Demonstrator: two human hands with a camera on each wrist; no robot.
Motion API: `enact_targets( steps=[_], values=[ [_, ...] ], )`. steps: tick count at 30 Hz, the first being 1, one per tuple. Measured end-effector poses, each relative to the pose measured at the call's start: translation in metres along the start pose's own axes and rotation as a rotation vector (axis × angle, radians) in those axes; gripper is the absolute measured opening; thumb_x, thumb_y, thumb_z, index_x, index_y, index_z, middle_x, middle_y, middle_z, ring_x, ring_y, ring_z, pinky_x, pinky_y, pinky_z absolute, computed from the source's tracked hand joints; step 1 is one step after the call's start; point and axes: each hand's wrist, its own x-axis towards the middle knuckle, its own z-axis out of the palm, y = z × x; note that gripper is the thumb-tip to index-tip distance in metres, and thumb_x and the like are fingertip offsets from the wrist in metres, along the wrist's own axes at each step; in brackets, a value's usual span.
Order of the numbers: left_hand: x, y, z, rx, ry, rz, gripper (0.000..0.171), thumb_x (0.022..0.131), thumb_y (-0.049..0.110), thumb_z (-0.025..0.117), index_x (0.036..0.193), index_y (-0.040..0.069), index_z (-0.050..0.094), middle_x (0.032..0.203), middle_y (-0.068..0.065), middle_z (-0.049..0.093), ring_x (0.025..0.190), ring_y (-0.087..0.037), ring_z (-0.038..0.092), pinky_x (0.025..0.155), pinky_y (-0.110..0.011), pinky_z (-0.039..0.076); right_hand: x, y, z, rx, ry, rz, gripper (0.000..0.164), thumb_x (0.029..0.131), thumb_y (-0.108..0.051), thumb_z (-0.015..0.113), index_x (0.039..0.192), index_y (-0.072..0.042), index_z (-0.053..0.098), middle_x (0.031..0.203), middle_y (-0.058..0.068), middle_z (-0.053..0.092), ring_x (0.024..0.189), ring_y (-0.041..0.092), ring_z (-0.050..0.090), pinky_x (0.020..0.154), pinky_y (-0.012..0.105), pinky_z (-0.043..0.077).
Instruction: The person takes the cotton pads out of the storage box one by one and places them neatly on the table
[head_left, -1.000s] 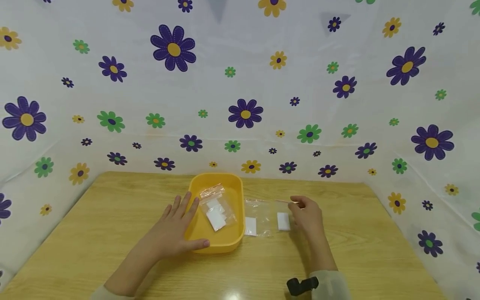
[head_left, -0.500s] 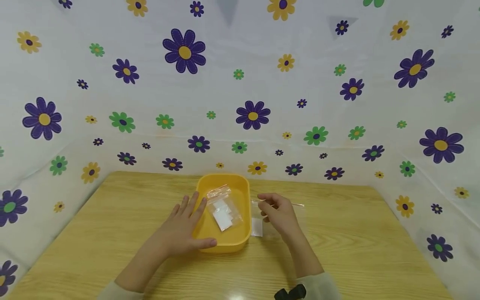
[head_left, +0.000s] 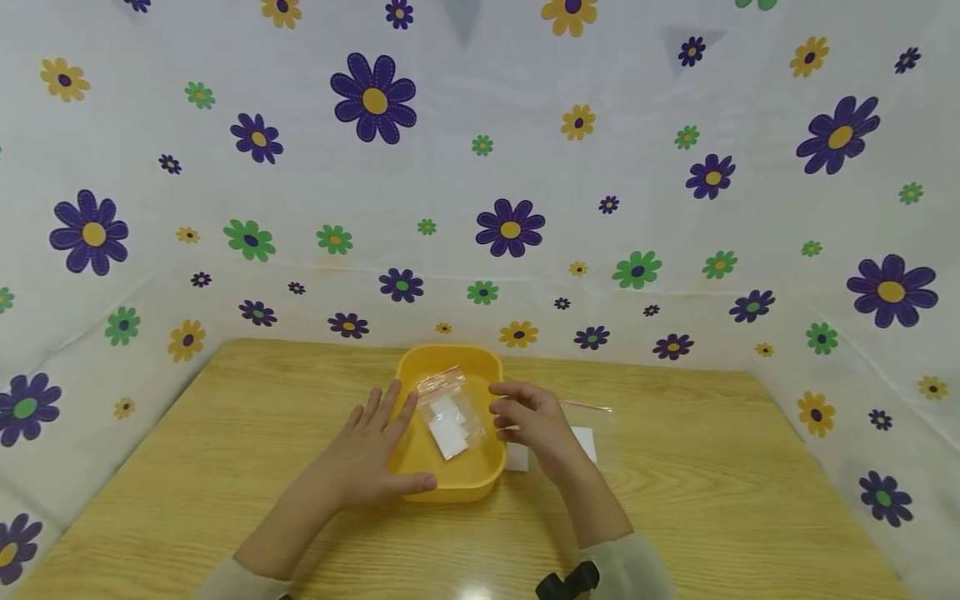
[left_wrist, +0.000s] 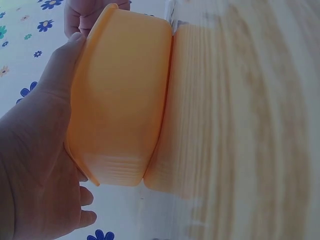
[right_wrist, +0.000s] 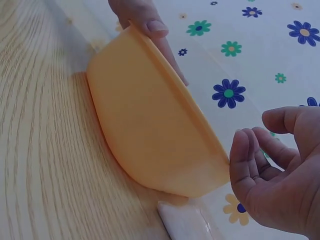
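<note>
A yellow plastic bin (head_left: 456, 493) stands on the table, with several small clear zip bags (head_left: 450, 433) holding white pieces inside it. My left hand (head_left: 366, 457) rests on the bin's left rim with fingers spread and thumb out; in the left wrist view its thumb lies along the rim. At the bin's right rim is my right hand (head_left: 542, 429), its fingers loosely bent around nothing; the right wrist view shows its fingertips (right_wrist: 241, 142) close to the rim, contact unclear. Two more zip bags lie right of the bin, one bag (head_left: 517, 457) partly hidden, the other bag (head_left: 600, 442) behind the right wrist.
The wood-grain table (head_left: 712, 483) extends to both sides of the bin. A white flower-print cloth (head_left: 420, 179) rises behind and along the sides. A black strap piece (head_left: 567, 581) sits at the right cuff.
My right hand has moved left, from the rightmost bag over the other bag to the bin's right rim. My left hand stays on the bin; the head view has shifted slightly.
</note>
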Motion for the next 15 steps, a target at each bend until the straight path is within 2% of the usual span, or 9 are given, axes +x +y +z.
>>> enact_targets(
  steps=[8, 15],
  values=[
    [-0.001, 0.000, -0.003, 0.020, 0.003, 0.000, 0.117, 0.078, 0.084, 0.053, 0.161, 0.013, 0.012, 0.167, -0.020, -0.001, 0.151, -0.046, 0.001, 0.119, -0.065, 0.012, 0.008, -0.009, 0.013, -0.045, -0.027, 0.054, 0.029, 0.097, -0.018, 0.063, 0.125, -0.009, 0.066, 0.108, 0.010, 0.064, 0.089, 0.020, 0.061, 0.081, 0.031, 0.060],
    [0.000, 0.002, -0.002, 0.012, -0.002, 0.005, 0.116, 0.078, 0.084, 0.053, 0.161, 0.013, 0.012, 0.167, -0.020, -0.001, 0.152, -0.045, 0.000, 0.119, -0.065, 0.012, 0.011, -0.016, 0.020, -0.069, -0.079, 0.059, 0.031, 0.098, -0.018, 0.062, 0.127, -0.009, 0.065, 0.113, 0.011, 0.063, 0.095, 0.024, 0.063, 0.084, 0.033, 0.060]
  ],
)
